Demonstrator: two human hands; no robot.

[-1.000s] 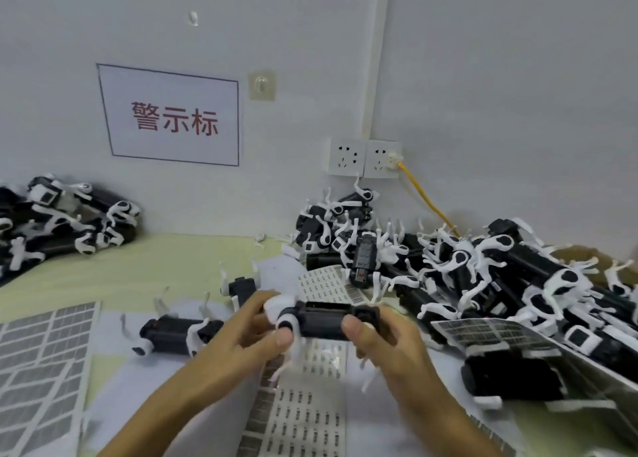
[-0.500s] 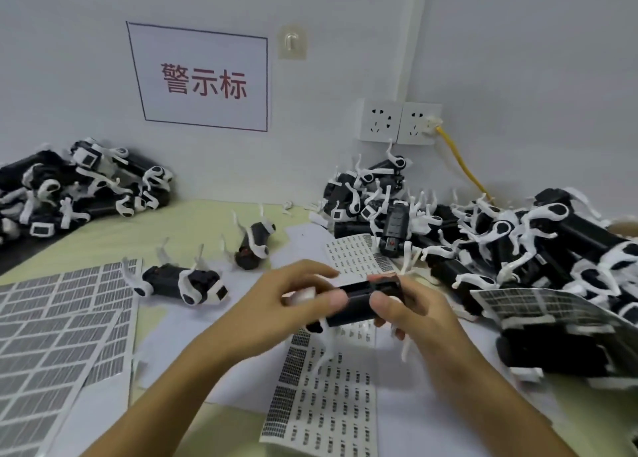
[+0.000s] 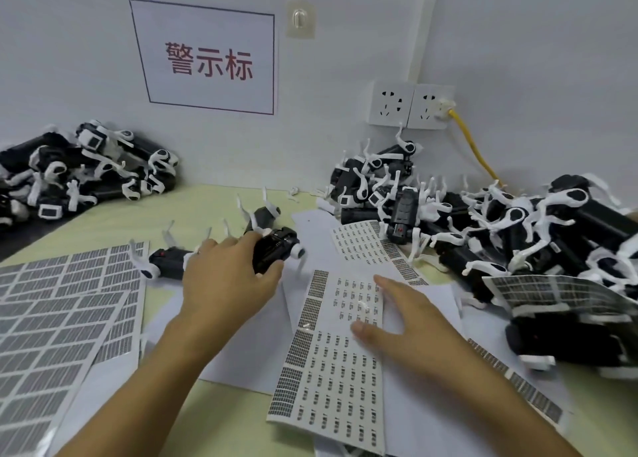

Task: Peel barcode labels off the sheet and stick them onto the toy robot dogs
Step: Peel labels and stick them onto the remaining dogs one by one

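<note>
Black toy dog (image 3: 274,253) with white legs sits gripped in the left hand (image 3: 228,280), just left of the label sheet (image 3: 331,353) on the table (image 3: 193,211). Right hand (image 3: 407,322) rests on that sheet, fingers spread and relaxed, holding nothing. Right of the sheet lies a heap of dogs (image 3: 500,228); far left of it, another heap (image 3: 79,173).

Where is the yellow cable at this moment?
In the head view, upper right: the yellow cable runs from the right wall socket down behind the right dog pile.
</note>
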